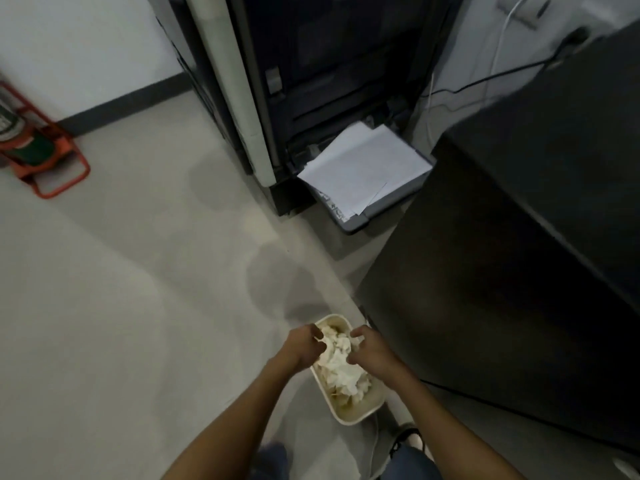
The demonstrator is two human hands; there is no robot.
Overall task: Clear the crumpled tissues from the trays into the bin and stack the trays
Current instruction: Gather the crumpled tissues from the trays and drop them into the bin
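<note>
1 cream tray (360,412): on pale floor (138,306), just beside black cabinet (519,237).
Crumpled tissues (337,367): white heap, filling tray.
My left hand (304,344): fingers curled, gripping tissues at heap's left edge.
My right hand (369,351): fingers curled, gripping tissues at heap's right edge.
1 dark copier (311,64): against wall (86,46), well beyond tray; loose white sheets (363,164) on its low open drawer (360,221).
1 red stand (45,157): far left, by wall.
</note>
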